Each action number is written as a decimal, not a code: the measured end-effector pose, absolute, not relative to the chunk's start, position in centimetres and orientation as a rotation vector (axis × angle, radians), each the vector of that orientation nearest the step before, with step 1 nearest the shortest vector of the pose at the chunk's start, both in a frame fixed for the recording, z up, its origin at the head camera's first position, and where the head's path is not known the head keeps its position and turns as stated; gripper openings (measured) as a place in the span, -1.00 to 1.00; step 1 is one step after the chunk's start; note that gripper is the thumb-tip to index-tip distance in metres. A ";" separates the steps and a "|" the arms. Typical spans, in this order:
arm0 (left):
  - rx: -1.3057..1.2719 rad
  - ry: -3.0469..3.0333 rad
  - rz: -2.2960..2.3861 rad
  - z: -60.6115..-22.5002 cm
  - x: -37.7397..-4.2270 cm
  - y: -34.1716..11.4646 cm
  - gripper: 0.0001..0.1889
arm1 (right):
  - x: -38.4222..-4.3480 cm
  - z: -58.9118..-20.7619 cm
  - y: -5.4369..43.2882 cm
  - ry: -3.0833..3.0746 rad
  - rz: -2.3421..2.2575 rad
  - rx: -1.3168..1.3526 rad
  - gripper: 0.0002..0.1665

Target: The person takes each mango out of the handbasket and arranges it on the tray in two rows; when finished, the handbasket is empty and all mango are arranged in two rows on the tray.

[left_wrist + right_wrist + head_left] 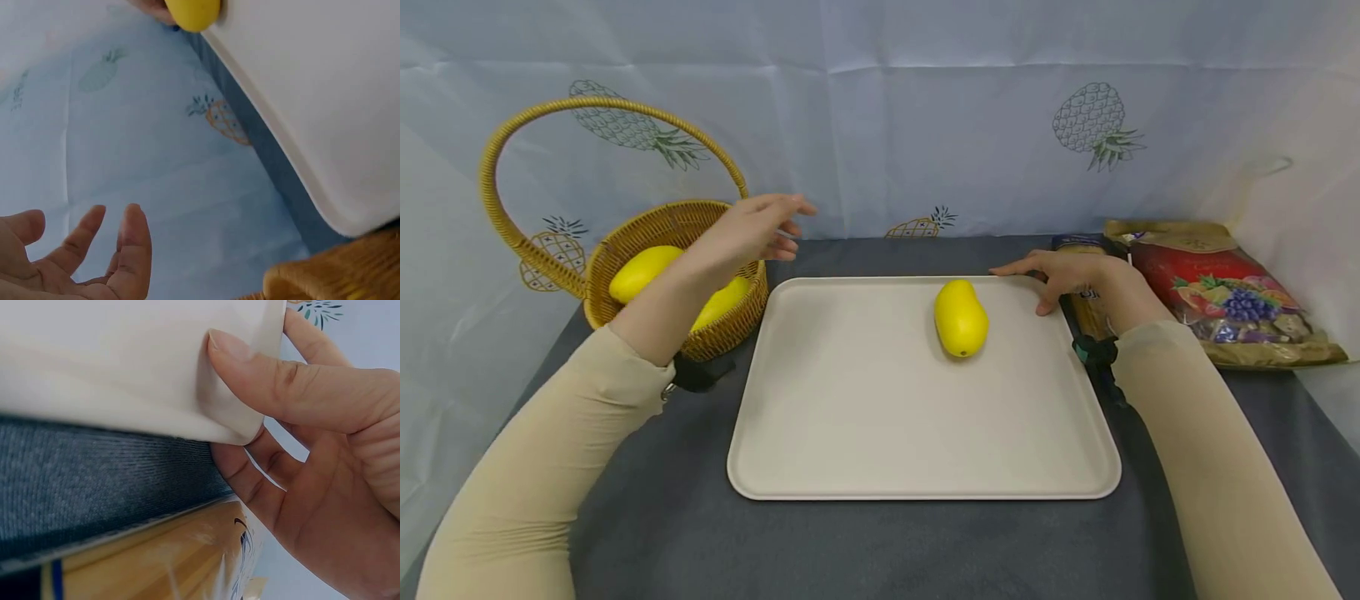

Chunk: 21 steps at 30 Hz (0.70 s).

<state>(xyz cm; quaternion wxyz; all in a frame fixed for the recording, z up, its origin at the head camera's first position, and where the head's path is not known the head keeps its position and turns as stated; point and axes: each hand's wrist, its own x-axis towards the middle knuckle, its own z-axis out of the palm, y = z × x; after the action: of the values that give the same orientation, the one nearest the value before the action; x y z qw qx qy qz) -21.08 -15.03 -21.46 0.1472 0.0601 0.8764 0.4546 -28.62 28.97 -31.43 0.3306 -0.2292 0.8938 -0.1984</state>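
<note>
A beige tray [850, 400] lies on the dark cloth, with a smooth yellow fruit [961, 318], shaped like a mango, towards its far side. At the far right corner my right hand [1075, 279] grips the tray, its thumb [250, 378] on the upper face and fingertips [231, 464] around the edge. My left hand [752, 229] hangs loosely bent over the right rim of a wicker basket [722, 337]. Nothing lies between its fingers [133, 250]. Inside the basket are yellow fruits [643, 271], partly hidden by my left forearm.
A red and gold snack bag [1232, 287] stands to the right, beside another package [1086, 317] partly behind my right hand. The basket's tall handle [617, 104] arches up at the left. A white curtain [880, 142] with pineapple prints hangs behind the table.
</note>
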 end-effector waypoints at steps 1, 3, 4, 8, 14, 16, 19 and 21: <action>0.161 2.533 1.306 -21.1 -21.2 -15.9 -0.39 | -28.6 -31.4 29.0 2.333 -0.525 -0.605 0.08; 0.131 2.546 1.311 -20.5 -21.6 -17.5 -0.35 | -28.6 -31.4 29.1 2.335 -0.531 -0.601 0.07; 0.115 2.544 1.323 -20.3 -21.8 -18.3 -0.34 | -28.6 -31.5 29.1 2.335 -0.536 -0.597 0.07; 0.028 2.534 1.363 -19.7 -23.0 -21.4 -0.29 | -28.6 -31.5 29.1 2.345 -0.537 -0.581 0.06; -0.139 2.490 1.446 -20.3 -24.5 -26.1 -0.29 | -28.7 -31.7 29.0 2.322 -0.579 -0.599 0.01; -0.183 2.466 1.484 -20.7 -24.7 -27.5 -0.31 | -28.8 -31.8 28.9 2.322 -0.585 -0.606 -0.02; -0.265 2.459 1.520 -21.4 -24.9 -29.3 -0.33 | -28.9 -31.9 28.8 2.345 -0.566 -0.587 -0.08; -0.334 2.479 1.514 -21.9 -25.0 -30.3 -0.33 | -29.0 -31.9 28.7 2.362 -0.554 -0.552 -0.11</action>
<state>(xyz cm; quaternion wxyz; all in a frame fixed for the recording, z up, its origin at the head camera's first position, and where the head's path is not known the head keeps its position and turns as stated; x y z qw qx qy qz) -24.98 -30.33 -21.88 0.1087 -0.1136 0.8427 0.5149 -28.97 28.69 -31.95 0.3211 -0.2102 0.8990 -0.2110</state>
